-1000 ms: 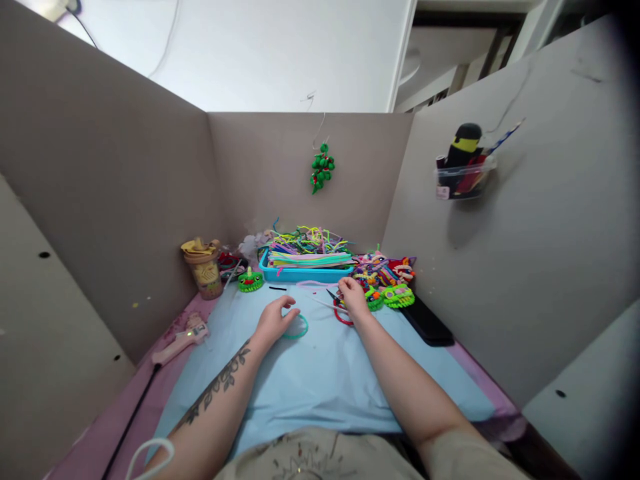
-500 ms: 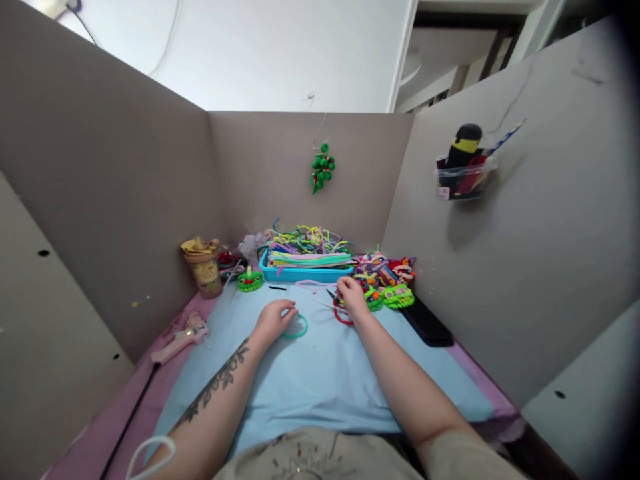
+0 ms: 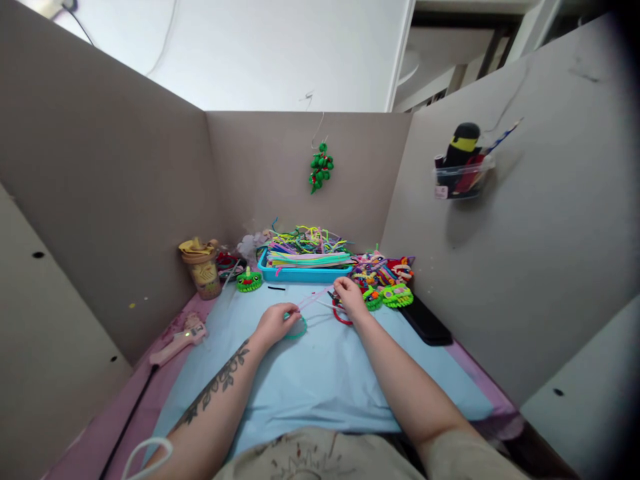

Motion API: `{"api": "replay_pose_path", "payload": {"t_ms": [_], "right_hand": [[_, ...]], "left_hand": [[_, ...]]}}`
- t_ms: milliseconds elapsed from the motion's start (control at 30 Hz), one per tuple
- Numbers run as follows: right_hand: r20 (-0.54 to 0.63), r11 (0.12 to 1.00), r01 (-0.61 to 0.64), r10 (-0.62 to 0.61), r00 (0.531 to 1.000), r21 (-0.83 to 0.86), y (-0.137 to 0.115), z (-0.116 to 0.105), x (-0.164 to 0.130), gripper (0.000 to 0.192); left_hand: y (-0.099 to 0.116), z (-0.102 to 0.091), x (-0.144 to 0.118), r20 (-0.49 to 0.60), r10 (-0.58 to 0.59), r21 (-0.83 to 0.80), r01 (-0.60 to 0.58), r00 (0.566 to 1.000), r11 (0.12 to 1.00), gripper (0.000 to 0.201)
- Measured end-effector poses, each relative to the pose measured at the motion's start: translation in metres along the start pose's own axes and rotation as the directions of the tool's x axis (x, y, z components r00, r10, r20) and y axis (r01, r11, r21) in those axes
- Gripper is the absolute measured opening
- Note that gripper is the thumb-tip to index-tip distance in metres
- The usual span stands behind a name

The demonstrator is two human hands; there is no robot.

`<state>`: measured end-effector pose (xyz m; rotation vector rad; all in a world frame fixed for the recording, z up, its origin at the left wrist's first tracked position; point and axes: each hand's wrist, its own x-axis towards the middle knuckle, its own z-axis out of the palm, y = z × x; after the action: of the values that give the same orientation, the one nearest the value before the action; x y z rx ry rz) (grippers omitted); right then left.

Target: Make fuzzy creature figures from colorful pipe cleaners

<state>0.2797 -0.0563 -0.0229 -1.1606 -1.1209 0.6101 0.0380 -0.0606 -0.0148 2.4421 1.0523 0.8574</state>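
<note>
A teal ring [image 3: 298,328] made of pipe cleaner lies flat on the light blue mat [image 3: 320,380], a little toward the mat's far edge and slightly left of its middle. The left hand [image 3: 273,323] rests on the ring's left side, its fingers curled over the rim and touching it. A thin pink pipe cleaner [image 3: 314,298] runs slantwise from above the ring up to the right hand [image 3: 349,297]; its lower end meets the left fingertips, though whether they pinch it is too small to tell, and its upper end is pinched between the right hand's thumb and fingers. The right hand sits just to the right of the ring, near the mat's far edge, and under it lies a red ring [image 3: 341,317], partly covered. Beyond the hands, along the far edge of the bench, stands a blue tray [image 3: 300,273] heaped with coloured pipe cleaners. To its right, in the far right corner, is a pile of finished figures [image 3: 385,277], and a black flat object [image 3: 425,323] lies along the right edge. To the tray's left sit a small green figure [image 3: 249,280] and a tan cup [image 3: 203,267]. A pink glue gun [image 3: 177,340] lies on the pink cloth by the left edge. A green ornament [image 3: 320,167] hangs on the back wall.
</note>
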Motion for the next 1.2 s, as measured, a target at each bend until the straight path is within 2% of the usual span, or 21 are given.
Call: {"api": "replay_pose_path", "payload": {"t_ms": [167, 300, 433, 600, 833, 1200], "right_hand": [[-0.028, 0.990, 0.052, -0.056, 0.998, -0.132, -0.005, -0.005, 0.004, 0.019], [0.037, 0.994, 0.047, -0.044, 0.998, -0.094, -0.005, -0.002, 0.001, 0.017], [0.101, 0.999, 0.032, -0.030, 0.994, -0.016, -0.002, 0.001, -0.003, 0.017], [0.076, 1.000, 0.015, -0.016, 0.997, 0.008, -0.004, 0.002, -0.004, 0.022], [0.066, 1.000, 0.012, -0.011, 0.998, -0.003, -0.007, 0.004, -0.006, 0.025], [0.077, 1.000, 0.029, -0.030, 0.997, 0.010, -0.009, 0.004, -0.008, 0.025]], "left_hand": [[0.003, -0.003, 0.002, -0.063, -0.038, -0.031, 0.036, 0.997, 0.999, 0.025], [-0.004, -0.003, 0.003, -0.098, -0.003, -0.093, -0.006, 0.995, 0.996, 0.023], [-0.010, -0.001, 0.004, -0.164, -0.084, -0.184, 0.054, 0.983, 0.981, 0.020], [-0.010, 0.000, 0.006, -0.172, -0.171, -0.270, 0.120, 0.970, 0.955, 0.018], [-0.012, 0.000, 0.007, -0.232, -0.204, -0.300, 0.129, 0.951, 0.945, 0.020], [-0.007, -0.003, 0.005, -0.230, -0.288, -0.402, 0.179, 0.930, 0.898, 0.020]]}}
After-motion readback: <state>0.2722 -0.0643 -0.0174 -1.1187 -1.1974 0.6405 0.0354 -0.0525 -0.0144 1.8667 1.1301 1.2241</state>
